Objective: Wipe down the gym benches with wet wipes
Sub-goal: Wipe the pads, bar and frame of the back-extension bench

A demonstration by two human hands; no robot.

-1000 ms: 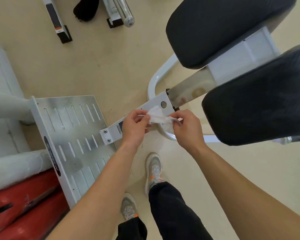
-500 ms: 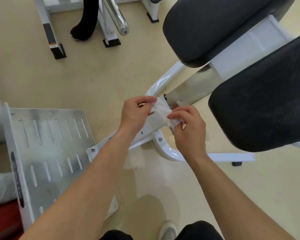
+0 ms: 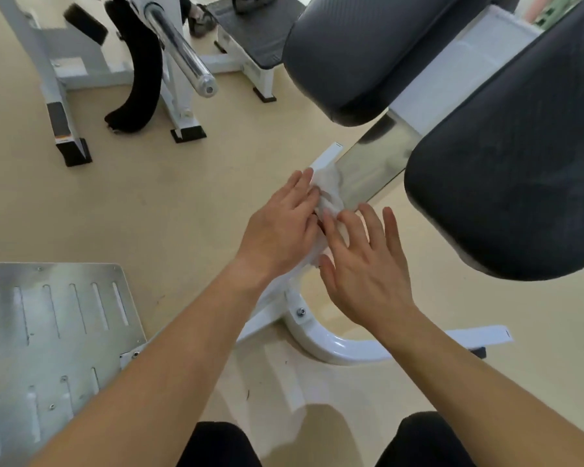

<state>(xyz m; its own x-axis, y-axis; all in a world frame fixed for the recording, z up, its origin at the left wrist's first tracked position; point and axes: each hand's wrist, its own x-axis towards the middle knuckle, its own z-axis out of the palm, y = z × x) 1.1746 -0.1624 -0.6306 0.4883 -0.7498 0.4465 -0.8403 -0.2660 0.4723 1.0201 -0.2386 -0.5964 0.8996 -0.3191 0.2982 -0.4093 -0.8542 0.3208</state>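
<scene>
A crumpled white wet wipe (image 3: 329,190) lies on the white frame bar (image 3: 327,156) of a gym machine, next to its shiny metal post (image 3: 378,163). My left hand (image 3: 280,227) lies flat with straight fingers on the wipe's left side. My right hand (image 3: 364,261) is spread flat, its fingertips touching the wipe's lower right edge. Two black padded seats rise to the right, one at the top (image 3: 361,48) and one nearer (image 3: 513,183). Part of the wipe is hidden under my fingers.
A slotted metal footplate (image 3: 48,332) sits at the lower left. The white curved base tube (image 3: 334,342) runs below my hands. A barbell end (image 3: 196,75), a black curved pad (image 3: 139,85) and white rack legs stand at the top left. My dark trouser legs show at the bottom.
Both hands went from pinching the wipe in the air to lying flat with it against the frame bar. The view has tilted upward, so more of the rack shows.
</scene>
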